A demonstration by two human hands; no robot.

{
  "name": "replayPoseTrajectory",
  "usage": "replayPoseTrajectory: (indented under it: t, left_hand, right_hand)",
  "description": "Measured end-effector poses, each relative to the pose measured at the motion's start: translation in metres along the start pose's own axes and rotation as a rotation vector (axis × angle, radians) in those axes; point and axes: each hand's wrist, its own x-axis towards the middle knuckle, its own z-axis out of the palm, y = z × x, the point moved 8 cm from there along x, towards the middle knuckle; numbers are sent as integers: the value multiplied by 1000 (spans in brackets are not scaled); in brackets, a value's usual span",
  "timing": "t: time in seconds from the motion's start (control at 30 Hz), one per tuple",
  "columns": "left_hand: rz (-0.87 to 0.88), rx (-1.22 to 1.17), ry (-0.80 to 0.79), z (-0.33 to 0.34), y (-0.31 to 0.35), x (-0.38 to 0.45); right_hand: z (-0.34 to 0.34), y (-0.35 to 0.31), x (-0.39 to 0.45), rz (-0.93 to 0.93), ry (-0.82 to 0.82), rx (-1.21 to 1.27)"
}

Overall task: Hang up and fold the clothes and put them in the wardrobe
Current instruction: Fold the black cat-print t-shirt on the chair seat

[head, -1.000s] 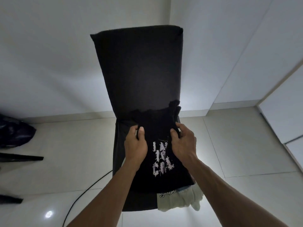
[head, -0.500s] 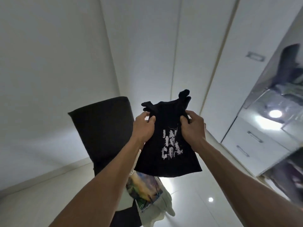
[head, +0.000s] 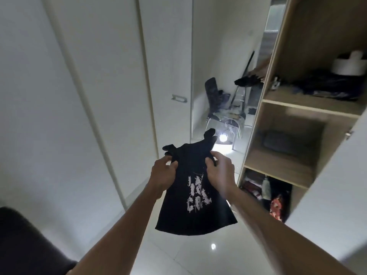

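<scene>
Shirt point(head: 195, 187) (black, folded), pinched by both hands' fingers point(head: 172, 165), has swung from the chair toward the open wardrobe point(head: 278, 108), ready for shelving.

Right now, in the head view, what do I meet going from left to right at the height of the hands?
White closed wardrobe door → left hand → black printed T-shirt → right hand → open wardrobe shelves.

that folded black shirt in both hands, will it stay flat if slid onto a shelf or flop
Probably floppy: the black shirt hangs from the left hand and right hand, its lower edge drooping. It looks light. The fold may slip open unless supported underneath.
</scene>
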Motion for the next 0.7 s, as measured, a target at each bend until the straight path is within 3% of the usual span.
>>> replayPoseTrajectory:
  t: [0.33, 0.7]
  left_hand:
    - [30, 84, -235, 166, 24, 108]
    - [139, 201, -590, 363, 43, 204]
  right_hand:
    - [-99, 85, 102, 122, 225, 5]
    - [-192, 207, 179, 435, 493, -121]
